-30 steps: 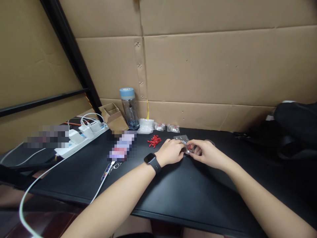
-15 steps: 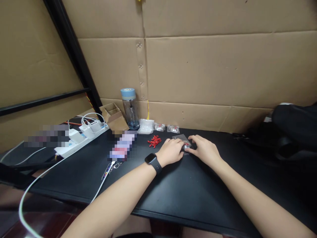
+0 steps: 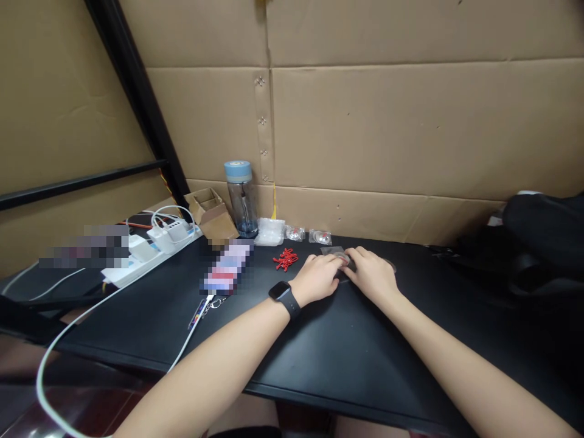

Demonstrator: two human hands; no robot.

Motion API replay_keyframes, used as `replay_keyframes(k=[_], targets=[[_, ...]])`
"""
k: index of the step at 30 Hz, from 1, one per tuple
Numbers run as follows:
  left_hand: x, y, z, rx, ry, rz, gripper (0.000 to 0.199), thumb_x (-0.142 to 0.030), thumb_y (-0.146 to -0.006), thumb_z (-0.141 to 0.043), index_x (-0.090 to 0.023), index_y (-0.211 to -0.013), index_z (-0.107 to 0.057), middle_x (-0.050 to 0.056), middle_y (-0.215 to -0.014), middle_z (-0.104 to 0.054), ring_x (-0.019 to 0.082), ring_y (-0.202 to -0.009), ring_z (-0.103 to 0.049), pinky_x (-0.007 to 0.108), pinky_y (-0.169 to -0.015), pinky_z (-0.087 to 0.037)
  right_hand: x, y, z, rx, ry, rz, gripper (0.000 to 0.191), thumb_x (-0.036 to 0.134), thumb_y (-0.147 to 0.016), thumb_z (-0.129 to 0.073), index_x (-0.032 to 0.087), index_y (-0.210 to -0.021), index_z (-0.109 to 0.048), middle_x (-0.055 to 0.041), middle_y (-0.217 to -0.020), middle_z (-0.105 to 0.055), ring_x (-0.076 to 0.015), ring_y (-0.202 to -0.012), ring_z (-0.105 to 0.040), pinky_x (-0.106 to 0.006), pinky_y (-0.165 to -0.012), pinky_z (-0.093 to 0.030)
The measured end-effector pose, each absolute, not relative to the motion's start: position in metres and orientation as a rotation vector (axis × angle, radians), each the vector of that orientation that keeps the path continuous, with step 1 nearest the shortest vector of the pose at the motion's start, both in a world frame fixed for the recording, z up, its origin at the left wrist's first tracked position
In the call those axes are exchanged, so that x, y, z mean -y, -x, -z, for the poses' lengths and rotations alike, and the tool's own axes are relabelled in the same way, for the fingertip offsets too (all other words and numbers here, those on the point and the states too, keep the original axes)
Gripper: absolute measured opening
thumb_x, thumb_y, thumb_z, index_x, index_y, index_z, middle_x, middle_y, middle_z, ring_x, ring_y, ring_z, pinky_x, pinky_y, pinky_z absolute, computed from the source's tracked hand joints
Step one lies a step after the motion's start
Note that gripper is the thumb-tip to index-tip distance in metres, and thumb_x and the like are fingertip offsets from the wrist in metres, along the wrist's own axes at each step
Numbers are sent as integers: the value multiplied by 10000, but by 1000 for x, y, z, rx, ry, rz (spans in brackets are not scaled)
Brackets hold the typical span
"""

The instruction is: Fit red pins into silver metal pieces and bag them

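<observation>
My left hand [image 3: 318,277], with a black watch [image 3: 279,291] on its wrist, is closed on a small clear plastic bag [image 3: 331,250]. A shiny round piece [image 3: 342,258] with some red shows under its fingertips. My right hand [image 3: 373,275] meets it from the right, thumb and fingers pinched at the same bag. The fingers hide most of what lies between them. Just past my right hand, the thin curved edge of a clear piece [image 3: 391,264] peeks out. Left of my hands lies a small heap of red knotted cords [image 3: 285,260].
Two bagged round silvery pieces [image 3: 320,237] and a stack of clear bags [image 3: 270,232] lie along the cardboard wall [image 3: 387,134]. Nearby stand a blue-lidded bottle [image 3: 241,201] and an open carton [image 3: 212,216]. A blurred-out phone [image 3: 227,267], cables and a power strip [image 3: 123,272] occupy the left.
My right hand has moved slightly left, closing in on my left hand. The round piece between them is now mostly covered. A clear curved edge now shows right of my right hand.
</observation>
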State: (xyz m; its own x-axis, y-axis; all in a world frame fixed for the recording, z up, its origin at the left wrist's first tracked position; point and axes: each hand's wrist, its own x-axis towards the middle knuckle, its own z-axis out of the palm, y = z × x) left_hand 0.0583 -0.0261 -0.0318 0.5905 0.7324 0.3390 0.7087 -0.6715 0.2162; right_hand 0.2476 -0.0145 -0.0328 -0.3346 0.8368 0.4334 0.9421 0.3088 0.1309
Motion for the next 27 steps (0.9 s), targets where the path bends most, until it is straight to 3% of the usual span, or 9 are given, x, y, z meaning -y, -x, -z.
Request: replay_keyframes(k=[6,12,19,22,27], targets=[[28,-60,30,-1274,-2717,-634,445,-209,-873,-589,-238,-1309,-503,68,-1356,-607,244,-1240,-560,393,-993,-436,19,-239,35,2251,1753,566,314,395,-1022,-404,228,-1211,-591,-100,-1042,-719,-243,-809,-697,-292,-610,-396],[34,-60,26,-1339,-2770,-664,423,-234,-868,-627,-242,-1278,-524,67,-1330,-609,251,-1246,-534,411,-1012,-398,18,-240,31,2156,1993,449,341,476,-994,-446,252,-1210,-587,-99,-997,-754,-286,-782,-731,-322,-664,-454],[49,-53,13,-1636,-2691,-718,393,-444,-979,-475,-273,-1330,-515,94,-1326,-587,295,-1249,-497,529,-1038,-366,24,-238,20,2189,1962,296,411,546,-958,-457,273,-1229,-602,-100,-1014,-754,-297,-834,-731,-365,-733,-491],[52,-52,6,-1860,-2593,-760,458,-504,-986,-416,-274,-1374,-493,116,-1433,-503,334,-1338,-402,597,-1052,-358,27,-241,18,2197,1945,259,431,560,-938,-474,277,-1233,-610,-95,-979,-755,-297,-837,-728,-360,-723,-494],[47,-33,-3,-2277,-2238,-807,555,-516,-940,-467,-272,-1438,-449,128,-1629,-229,441,-1483,-85,760,-1035,-282,29,-249,18,2195,1926,205,487,614,-892,-494,293,-1242,-605,-96,-984,-753,-317,-845,-725,-370,-686,-497]])
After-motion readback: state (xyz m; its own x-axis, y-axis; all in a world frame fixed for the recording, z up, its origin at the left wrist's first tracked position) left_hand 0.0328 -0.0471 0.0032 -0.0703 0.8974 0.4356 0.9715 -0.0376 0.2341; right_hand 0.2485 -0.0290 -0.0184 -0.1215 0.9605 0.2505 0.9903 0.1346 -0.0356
